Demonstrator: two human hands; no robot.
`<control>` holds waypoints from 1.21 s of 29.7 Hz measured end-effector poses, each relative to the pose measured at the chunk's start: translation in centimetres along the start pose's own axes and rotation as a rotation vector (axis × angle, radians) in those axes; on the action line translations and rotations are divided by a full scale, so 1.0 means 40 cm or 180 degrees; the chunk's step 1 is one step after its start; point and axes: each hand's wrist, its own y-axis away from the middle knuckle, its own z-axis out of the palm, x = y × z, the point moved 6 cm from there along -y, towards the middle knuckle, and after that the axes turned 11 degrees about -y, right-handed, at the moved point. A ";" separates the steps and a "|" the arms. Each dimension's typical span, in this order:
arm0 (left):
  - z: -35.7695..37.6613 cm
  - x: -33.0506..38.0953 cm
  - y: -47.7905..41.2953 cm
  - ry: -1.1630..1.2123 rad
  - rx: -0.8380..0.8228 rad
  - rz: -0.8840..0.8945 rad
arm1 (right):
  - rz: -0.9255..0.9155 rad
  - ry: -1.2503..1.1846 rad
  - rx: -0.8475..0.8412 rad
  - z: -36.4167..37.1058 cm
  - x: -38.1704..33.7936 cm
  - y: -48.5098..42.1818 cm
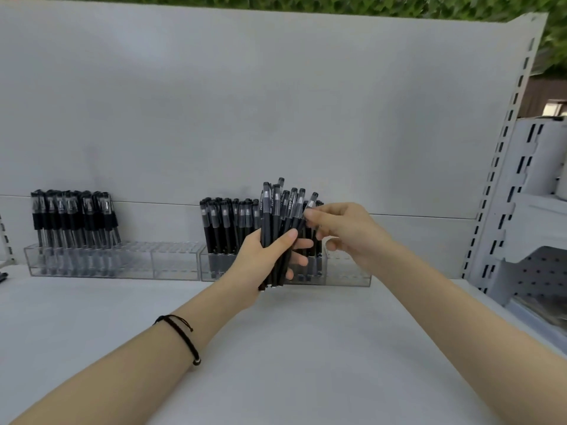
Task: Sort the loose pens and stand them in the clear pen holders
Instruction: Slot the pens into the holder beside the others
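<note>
My left hand (264,259) grips a bundle of several black pens (277,216), held upright above the white shelf in front of the right clear pen holder (346,274). My right hand (343,231) pinches the cap end of the rightmost pen (308,210) in that bundle. Behind the bundle, the right holder carries several black pens (227,225) standing in its left part. A second clear pen holder (171,262) stands further left, with several clear-barrelled black-grip pens (73,222) upright in its left part.
The white shelf surface (276,348) spreads in front of the holders, with a white back panel (245,102) behind them. A slotted upright (503,142) and white shelving parts (534,210) stand at the right. A dark object (2,277) lies at the far left edge.
</note>
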 end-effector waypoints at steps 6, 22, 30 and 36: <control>-0.009 -0.023 0.005 0.0021 0.0047 -0.0231 | -0.0464 -0.0079 0.0518 -0.006 -0.007 -0.005; -0.040 -0.054 0.007 0.0066 0.0243 -0.0494 | -0.1542 0.0772 0.1199 -0.115 -0.023 -0.026; -0.020 -0.059 0.008 0.0193 0.0127 -0.0492 | -0.1030 0.1606 0.0726 -0.085 0.045 -0.041; -0.023 -0.061 0.011 0.0262 0.0139 -0.0587 | -0.0703 0.1345 0.0900 -0.081 0.064 -0.052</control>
